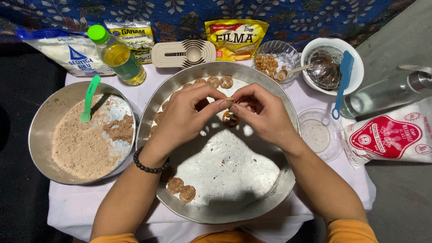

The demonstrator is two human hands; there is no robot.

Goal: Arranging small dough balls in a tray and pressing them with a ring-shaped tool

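White cloth over low table (pixel 81 204), dark blue floral fabric (pixel 292 18) behind at 12 o'clock. Big round metal tray (pixel 225 198) at centre, floured. Left hand (pixel 182 118) and right hand (pixel 265 116) meeting over tray's upper half, fingertips pinched narrow on one small pale bit, likely a peanut half (pixel 230 101); long axis roughly 9-to-3, hard to tell more. Just below fingers, small round brown dough piece (pixel 230 119) on tray, flat disc. Two more discs (pixel 181 189) at tray's 7 o'clock, touching; two clear ones (pixel 220 82) at tray's 12 o'clock, further ones along 10 o'clock rim partly hidden by left hand, count unclear. Black bead bracelet (pixel 147 165) on left wrist. At 9 o'clock, metal bowl (pixel 45 117) of brown crumbly dough with one green spoon (pixel 89 98). Along 12 o'clock: one oil bottle (pixel 118 56), three packets, one measuring spoon set (pixel 183 53), glass bowl of peanuts (pixel 275 57). At 2 o'clock, white bowl (pixel 355 60) with blue spatula (pixel 343 81).
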